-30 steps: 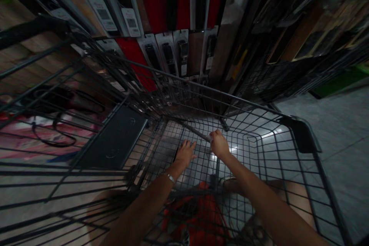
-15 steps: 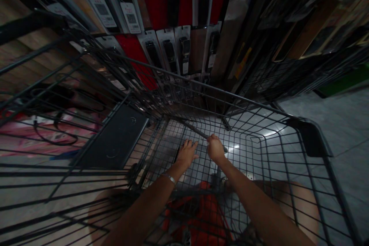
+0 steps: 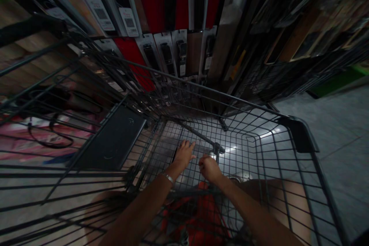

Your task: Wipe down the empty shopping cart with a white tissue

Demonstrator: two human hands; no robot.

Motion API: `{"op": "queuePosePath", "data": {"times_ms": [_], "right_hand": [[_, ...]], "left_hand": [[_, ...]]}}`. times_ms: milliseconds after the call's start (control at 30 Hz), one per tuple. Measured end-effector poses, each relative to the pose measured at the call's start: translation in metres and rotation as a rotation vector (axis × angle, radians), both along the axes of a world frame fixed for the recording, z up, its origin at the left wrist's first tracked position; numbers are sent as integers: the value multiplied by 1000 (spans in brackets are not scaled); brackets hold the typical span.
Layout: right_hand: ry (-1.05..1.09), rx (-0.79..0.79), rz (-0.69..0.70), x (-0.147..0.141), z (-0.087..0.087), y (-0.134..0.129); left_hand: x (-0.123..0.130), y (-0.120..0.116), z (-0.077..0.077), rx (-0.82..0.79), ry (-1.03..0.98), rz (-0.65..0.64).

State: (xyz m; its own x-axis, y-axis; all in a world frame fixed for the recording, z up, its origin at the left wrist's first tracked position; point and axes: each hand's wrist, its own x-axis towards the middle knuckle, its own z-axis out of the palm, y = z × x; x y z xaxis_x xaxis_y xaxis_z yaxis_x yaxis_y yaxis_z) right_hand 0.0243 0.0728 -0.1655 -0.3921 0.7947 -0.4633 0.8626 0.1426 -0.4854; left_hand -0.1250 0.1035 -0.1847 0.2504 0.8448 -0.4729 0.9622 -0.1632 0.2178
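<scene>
- Behind the wire basket (image 3: 219, 93) hang rows of carded packs (image 3: 181, 52) in dim light, with pale tiled floor (image 3: 343, 123) to the right; we do well to look closely before placing a finger.
- The basket lies open in front of us, its long far rim running from the upper left to the black corner piece (image 3: 301, 136) at the right.
- Our left grip (image 3: 184, 155) is wide open, fingers spread over the mesh near the basket's middle, holding nothing that we can see. A flat palm and light pressure steady us best; fingertips pushed through the openings could snag.
- Our right grip (image 3: 210, 168) is curled into a loose fist, just nearer us than the joint (image 3: 217, 148) at the end of the grey bar (image 3: 198, 134). We cannot tell whether it pinches anything thin.
- For a move sideways, we should lift those knuckles slightly, so they clear the joint and the wires.
- The bracelet (image 3: 169, 178) on our left wrist could catch on the mesh, so we raise that wrist before sliding the arm.
- Short, slow motions suit us here, away from the grey panel (image 3: 111, 142) at the basket's left end.
</scene>
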Motion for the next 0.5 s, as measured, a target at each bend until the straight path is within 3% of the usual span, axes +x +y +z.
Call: {"op": "queuePosePath", "data": {"times_ms": [267,333,500], "right_hand": [[-48,-89,193,-4,9,-6],[-10,-51,151,-2,12,2],[-47,151,-133,14,17,32]], "left_hand": [[0,0,2,12,8,-5],[0,0,2,18,5,-1],[0,1,1,8,-6,2]]}}
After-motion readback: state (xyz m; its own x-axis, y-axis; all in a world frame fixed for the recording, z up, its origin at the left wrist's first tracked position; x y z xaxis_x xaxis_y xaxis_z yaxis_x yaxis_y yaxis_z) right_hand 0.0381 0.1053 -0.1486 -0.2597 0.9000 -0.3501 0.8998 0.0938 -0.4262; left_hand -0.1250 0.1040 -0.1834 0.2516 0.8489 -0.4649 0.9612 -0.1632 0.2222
